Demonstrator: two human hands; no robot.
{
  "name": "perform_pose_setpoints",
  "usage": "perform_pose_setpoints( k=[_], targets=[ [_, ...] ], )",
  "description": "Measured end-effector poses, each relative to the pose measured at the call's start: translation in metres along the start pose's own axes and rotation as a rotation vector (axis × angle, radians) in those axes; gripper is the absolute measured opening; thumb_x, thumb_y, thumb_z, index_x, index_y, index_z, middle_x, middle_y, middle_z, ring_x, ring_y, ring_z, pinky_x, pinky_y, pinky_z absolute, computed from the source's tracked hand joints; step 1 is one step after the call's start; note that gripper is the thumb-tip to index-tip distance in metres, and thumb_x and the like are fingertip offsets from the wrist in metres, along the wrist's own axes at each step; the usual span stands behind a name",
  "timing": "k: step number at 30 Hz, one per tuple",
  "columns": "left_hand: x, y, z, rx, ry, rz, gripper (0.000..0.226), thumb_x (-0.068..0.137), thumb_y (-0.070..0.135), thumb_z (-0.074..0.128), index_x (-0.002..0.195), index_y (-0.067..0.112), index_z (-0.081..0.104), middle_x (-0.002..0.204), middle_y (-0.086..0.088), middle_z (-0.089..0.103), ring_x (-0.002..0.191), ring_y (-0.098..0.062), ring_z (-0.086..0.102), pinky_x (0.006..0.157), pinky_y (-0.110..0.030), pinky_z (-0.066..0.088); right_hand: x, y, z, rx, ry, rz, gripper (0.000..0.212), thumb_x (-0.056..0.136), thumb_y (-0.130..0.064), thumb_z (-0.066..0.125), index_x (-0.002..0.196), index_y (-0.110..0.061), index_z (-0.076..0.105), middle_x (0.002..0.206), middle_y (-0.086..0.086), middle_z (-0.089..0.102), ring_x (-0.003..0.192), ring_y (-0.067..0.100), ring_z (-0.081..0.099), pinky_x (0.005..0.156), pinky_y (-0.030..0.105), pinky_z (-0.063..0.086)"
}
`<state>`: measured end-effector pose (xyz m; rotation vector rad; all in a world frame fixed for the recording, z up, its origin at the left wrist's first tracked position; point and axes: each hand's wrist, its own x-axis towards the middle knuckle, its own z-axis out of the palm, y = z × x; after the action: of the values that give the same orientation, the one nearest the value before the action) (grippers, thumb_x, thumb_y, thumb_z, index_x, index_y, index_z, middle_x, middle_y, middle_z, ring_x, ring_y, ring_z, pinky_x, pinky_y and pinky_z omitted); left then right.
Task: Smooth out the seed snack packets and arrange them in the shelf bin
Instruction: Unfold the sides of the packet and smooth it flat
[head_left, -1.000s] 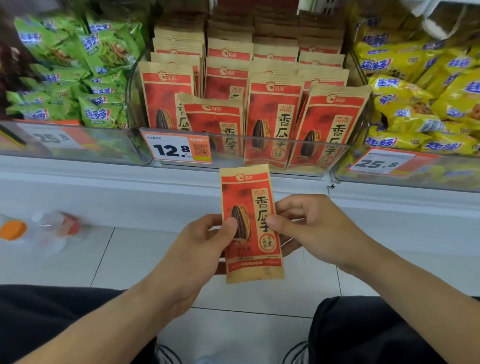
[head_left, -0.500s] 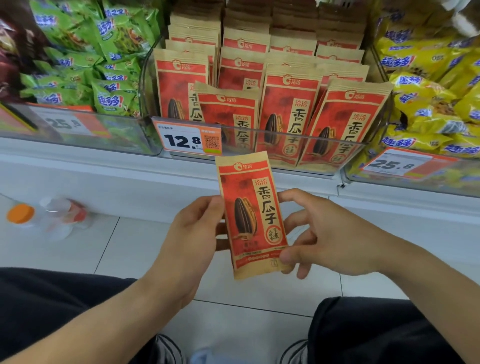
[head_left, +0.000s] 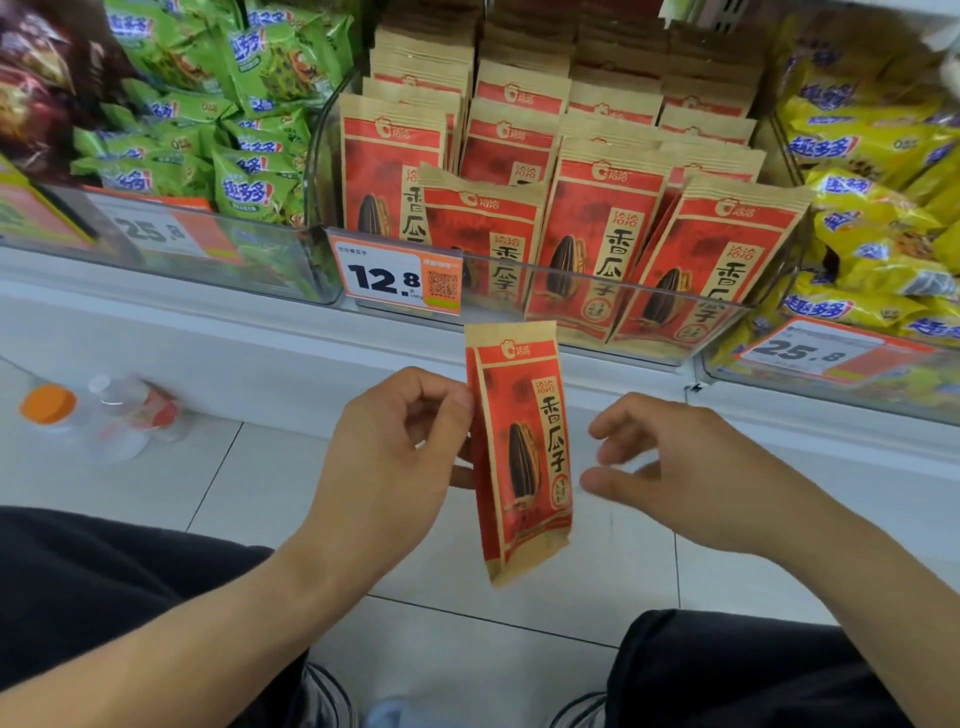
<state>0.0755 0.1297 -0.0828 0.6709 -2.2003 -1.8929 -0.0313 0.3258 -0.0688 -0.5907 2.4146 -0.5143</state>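
A red and tan sunflower seed packet (head_left: 522, 447) hangs upright in front of the shelf, turned partly edge-on. My left hand (head_left: 395, 447) pinches its left edge between thumb and fingers. My right hand (head_left: 670, 467) hovers just to the right of the packet with loosely curled fingers, apart from it and blurred. Behind stands the clear shelf bin (head_left: 571, 291), which holds several rows of the same seed packets (head_left: 597, 228), most upright, the front ones leaning.
Green snack bags (head_left: 223, 130) fill the bin on the left, yellow ones (head_left: 872, 208) the bin on the right. A price tag (head_left: 397, 278) reads 12.8. Plastic bottles (head_left: 104, 415) lie on the tiled floor at left. My dark trouser legs are below.
My right hand has let go of the packet and drawn off to the right. The packet has turned narrower to the camera, held by the left hand alone.
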Motion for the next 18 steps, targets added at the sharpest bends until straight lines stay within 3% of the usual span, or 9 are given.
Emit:
perform_pose_setpoints(
  k=[2,4,7,12,18],
  targets=[
    [-0.002,-0.002,0.000,0.062,-0.005,0.020,0.015,0.097,0.019,0.056,0.085,0.014,0.064,0.073,0.001,0.073,0.067,-0.013,0.072,0.054,-0.022,0.058,0.001,0.001,0.000,-0.089,0.181,-0.089,0.019,0.085,-0.047,0.070,0.095,-0.034,0.060,0.090,-0.019,0.064,0.085,0.000,0.061,0.077,0.021,0.051],
    [-0.004,-0.004,0.000,0.095,-0.025,0.025,0.015,0.096,0.017,0.058,0.083,0.015,0.065,0.073,0.000,0.073,0.067,-0.014,0.071,0.054,-0.023,0.058,0.000,-0.002,0.001,0.094,0.250,-0.193,0.020,0.086,-0.049,0.064,0.082,-0.029,0.063,0.075,-0.014,0.067,0.076,0.000,0.063,0.069,0.017,0.050],
    [-0.008,-0.004,0.003,0.135,-0.068,0.038,0.015,0.095,0.019,0.059,0.082,0.019,0.066,0.073,0.005,0.072,0.069,-0.012,0.070,0.054,-0.020,0.056,-0.006,-0.014,0.007,0.352,0.205,-0.313,0.033,0.082,-0.059,0.053,0.081,-0.027,0.062,0.075,-0.012,0.068,0.072,0.006,0.066,0.063,0.020,0.052],
    [-0.017,-0.003,0.008,0.238,-0.100,0.092,0.015,0.093,0.023,0.061,0.081,0.026,0.068,0.074,0.014,0.071,0.069,-0.004,0.069,0.059,-0.017,0.056,-0.007,-0.022,0.027,0.338,0.176,-0.362,0.031,0.085,-0.061,0.050,0.082,-0.031,0.057,0.075,-0.018,0.066,0.072,0.007,0.065,0.062,0.018,0.049],
    [-0.015,-0.009,0.010,0.282,-0.098,0.086,0.017,0.094,0.023,0.059,0.079,0.026,0.068,0.073,0.015,0.069,0.069,-0.005,0.068,0.064,-0.021,0.057,-0.007,-0.025,0.033,0.380,0.113,-0.324,0.022,0.100,-0.033,0.050,0.083,-0.021,0.056,0.074,-0.003,0.068,0.068,0.013,0.065,0.067,0.035,0.054]
  ],
)
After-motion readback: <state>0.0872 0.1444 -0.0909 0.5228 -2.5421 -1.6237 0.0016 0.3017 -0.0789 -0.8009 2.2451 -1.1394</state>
